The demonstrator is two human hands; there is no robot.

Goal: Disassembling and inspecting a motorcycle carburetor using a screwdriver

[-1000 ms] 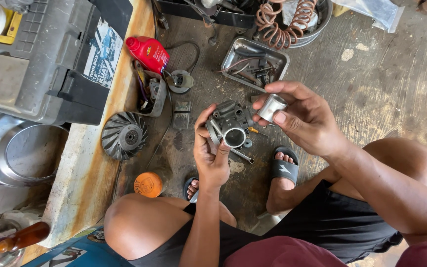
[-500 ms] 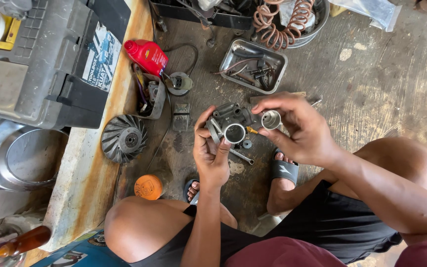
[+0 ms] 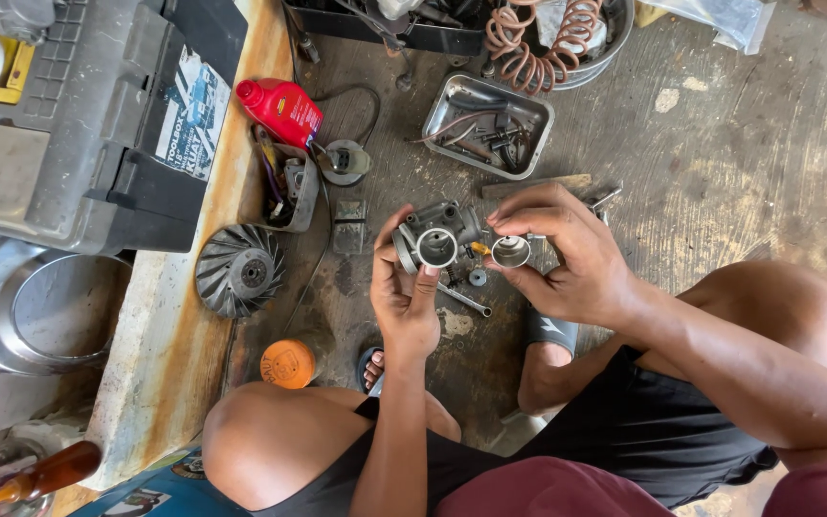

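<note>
While gripped, cast-metal carburetor [image 3: 435, 236], round cup [image 3: 510, 251]

We are in a small repair workshop, working on a stained concrete floor [image 3: 748, 172]. Around the grey toolbox [image 3: 78, 124] we see the signs: just beside it a red oil bottle [image 3: 281, 110] and a black fan wheel [image 3: 239, 271], further from it a metal tray [image 3: 486, 123] with small greasy parts, and a coiled hose [image 3: 538, 38] in a bowl. Near the wheel lies an orange cap [image 3: 288, 363].
</note>
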